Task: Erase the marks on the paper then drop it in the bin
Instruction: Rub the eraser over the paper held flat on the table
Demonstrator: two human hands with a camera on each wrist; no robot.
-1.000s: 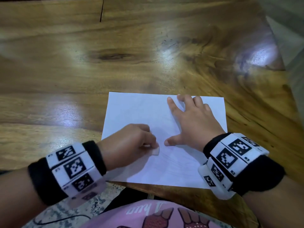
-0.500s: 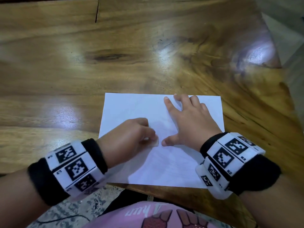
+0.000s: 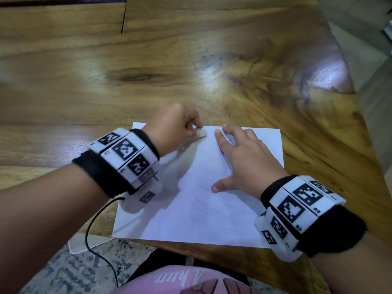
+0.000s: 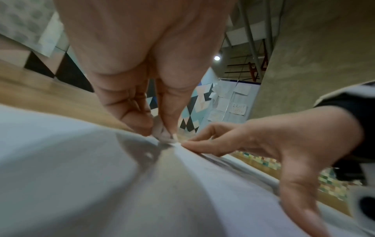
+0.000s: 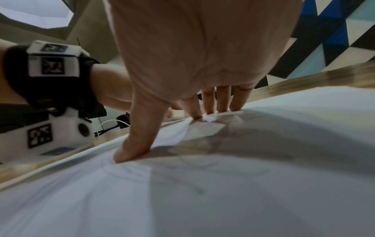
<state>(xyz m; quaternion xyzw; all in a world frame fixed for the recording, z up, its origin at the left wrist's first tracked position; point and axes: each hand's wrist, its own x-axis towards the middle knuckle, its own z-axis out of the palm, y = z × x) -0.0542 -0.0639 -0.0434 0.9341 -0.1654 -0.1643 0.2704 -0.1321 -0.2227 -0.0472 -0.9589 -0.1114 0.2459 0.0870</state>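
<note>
A white sheet of paper (image 3: 201,209) lies flat on the wooden table (image 3: 191,71), close to its near edge. My left hand (image 3: 176,126) pinches a small white eraser (image 3: 200,132) and holds it against the paper's far edge; the left wrist view shows the eraser (image 4: 162,133) between thumb and fingers. My right hand (image 3: 244,158) lies flat on the paper with fingers spread, pressing it down just right of the eraser. Faint pencil marks (image 5: 194,189) show on the paper in the right wrist view. No bin is in view.
The table's right edge (image 3: 360,128) runs diagonally, with floor beyond it. A black cable (image 3: 93,230) hangs from my left wrist band past the table's near edge. A pink shirt (image 3: 186,281) shows at the bottom.
My left hand has slid the eraser from the middle of the paper up to its far edge. The right hand has stayed flat on the paper.
</note>
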